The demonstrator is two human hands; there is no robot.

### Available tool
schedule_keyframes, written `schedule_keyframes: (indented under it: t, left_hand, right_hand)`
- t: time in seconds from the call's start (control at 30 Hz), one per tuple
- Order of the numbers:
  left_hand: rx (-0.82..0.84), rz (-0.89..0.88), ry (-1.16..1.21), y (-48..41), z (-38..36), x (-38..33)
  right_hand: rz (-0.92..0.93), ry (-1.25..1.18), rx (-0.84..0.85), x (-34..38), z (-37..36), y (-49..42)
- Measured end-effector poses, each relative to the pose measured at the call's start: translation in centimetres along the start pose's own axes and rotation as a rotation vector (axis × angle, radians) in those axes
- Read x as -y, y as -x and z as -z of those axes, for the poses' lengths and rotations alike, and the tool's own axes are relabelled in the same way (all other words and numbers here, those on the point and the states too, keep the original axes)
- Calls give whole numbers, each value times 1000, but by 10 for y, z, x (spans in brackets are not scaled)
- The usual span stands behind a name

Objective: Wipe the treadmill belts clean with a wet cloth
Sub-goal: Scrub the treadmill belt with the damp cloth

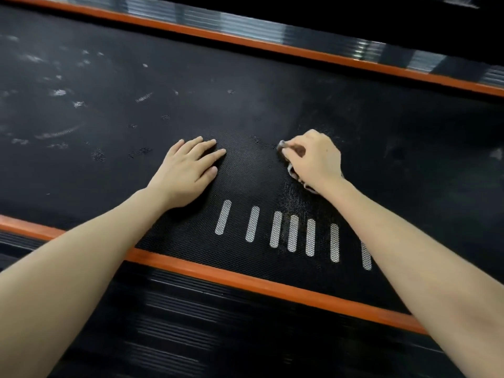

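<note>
Head view: left hand [191, 165] lies flat, fingers together, on the treadmill belt [245, 99]; at its 3 o'clock the right hand [313, 156] grips the bunched cloth [292, 171] against the belt, with white bars [293, 233] at 6 o'clock, pale smudges [58, 92] at 10 and orange trim [245, 279] bordering.

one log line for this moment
left hand: flat on belt | right hand: grips cloth on belt | dirt: pale smudges at image left

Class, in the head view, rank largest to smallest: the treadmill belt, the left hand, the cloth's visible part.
1. treadmill belt
2. left hand
3. cloth, mostly hidden under the right hand, so its full size is unsure
</note>
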State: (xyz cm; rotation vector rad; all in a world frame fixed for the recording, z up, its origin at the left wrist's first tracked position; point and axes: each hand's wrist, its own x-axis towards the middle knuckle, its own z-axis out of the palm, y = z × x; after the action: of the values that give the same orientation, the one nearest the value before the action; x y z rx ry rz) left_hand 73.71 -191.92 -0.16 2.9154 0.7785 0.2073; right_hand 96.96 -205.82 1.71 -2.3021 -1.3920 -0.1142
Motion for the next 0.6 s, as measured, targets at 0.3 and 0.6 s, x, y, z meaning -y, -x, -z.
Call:
schedule_keyframes:
  t: [0.3, 0.6]
  left_hand:
    - [14, 16, -31, 5, 1, -5]
    - [-147, -26, 18, -22, 21, 19]
  right_hand:
    - [666, -221, 225, 32, 13, 68]
    - [5, -4, -14, 29, -26, -53]
